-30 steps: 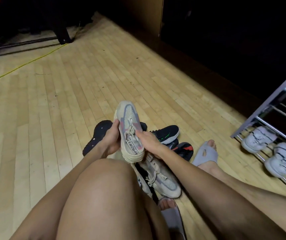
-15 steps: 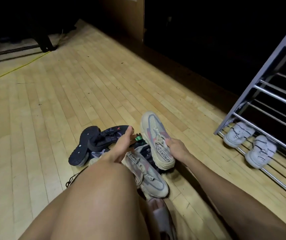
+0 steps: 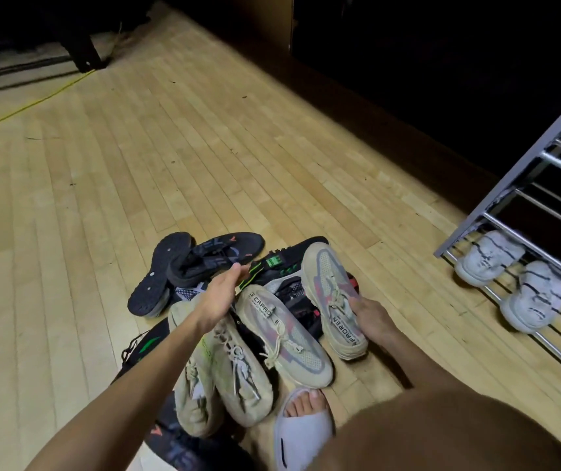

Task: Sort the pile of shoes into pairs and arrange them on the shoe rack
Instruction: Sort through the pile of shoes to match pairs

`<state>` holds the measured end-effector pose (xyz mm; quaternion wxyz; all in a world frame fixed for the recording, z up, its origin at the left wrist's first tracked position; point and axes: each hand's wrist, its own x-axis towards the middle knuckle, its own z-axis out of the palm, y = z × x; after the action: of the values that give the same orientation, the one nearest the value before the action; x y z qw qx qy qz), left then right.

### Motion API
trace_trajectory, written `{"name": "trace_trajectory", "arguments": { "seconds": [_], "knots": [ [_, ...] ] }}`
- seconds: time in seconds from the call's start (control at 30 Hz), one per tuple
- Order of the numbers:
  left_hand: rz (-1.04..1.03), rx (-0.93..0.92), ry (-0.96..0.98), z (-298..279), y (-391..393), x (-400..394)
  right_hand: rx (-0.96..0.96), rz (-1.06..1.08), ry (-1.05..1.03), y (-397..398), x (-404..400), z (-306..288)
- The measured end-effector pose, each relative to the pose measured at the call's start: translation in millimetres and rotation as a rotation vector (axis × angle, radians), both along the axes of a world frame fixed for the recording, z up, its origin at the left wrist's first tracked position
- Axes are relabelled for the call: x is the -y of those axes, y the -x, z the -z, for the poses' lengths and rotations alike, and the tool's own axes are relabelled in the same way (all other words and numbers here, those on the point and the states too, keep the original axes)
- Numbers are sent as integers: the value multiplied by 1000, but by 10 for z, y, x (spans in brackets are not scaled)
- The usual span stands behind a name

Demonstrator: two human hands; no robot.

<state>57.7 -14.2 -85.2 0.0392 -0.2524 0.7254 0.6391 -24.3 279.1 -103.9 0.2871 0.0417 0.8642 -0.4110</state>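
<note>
grey foam slide sandal (image 3: 302,433) on the person's foot sits nearest the camera, just in front of a bare knee. beyond it, the pile of shoes (image 3: 238,317) spreads over the wooden floor (image 3: 136,164): two pale beige sneakers (image 3: 221,379) lie side by side with toes toward the viewer, and a beige mesh sneaker with pink panels (image 3: 284,333) lies beside them on the right. its apparent match, the second beige-and-pink sneaker (image 3: 335,297), is tilted up on its heel, gripped at the heel collar by the right hand (image 3: 372,316), fingers curled round the rim. the left hand (image 3: 219,297) hovers flat over the pile with fingers straight, holding nothing. farther on, black sneakers with green and orange marks (image 3: 224,256) lie jumbled, one turned sole-up. to the right, the metal shoe rack (image 3: 523,185) stands at the edge of the floor, with a pair of white sneakers (image 3: 513,280) on its lowest rails.

judging from their look, the mesh sneakers should be light and soft in the upper, firmer at the sole; a hold at the heel collar or a pinch on the tongue seems best, since loose laces may snag on neighbouring shoes.
</note>
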Motion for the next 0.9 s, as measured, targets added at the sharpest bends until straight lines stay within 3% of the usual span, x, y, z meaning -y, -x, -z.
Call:
{"name": "trace_trajectory", "arguments": {
  "seconds": [0.3, 0.47, 0.63, 0.9],
  "knots": [
    [-46, -46, 39, 171, -18, -40, -41, -107, -22, -16, 0, 105],
    [-16, -77, 203, 177, -93, 53, -175, -91, -93, 56, 160, -4],
    [-61, -77, 271, 149, -177, 212, -293, -223, -13, 145, 637, -195],
    [-222, -29, 215, 171, -397, 435, -121, -506, 47, -19, 1148, -9]
  ]
}}
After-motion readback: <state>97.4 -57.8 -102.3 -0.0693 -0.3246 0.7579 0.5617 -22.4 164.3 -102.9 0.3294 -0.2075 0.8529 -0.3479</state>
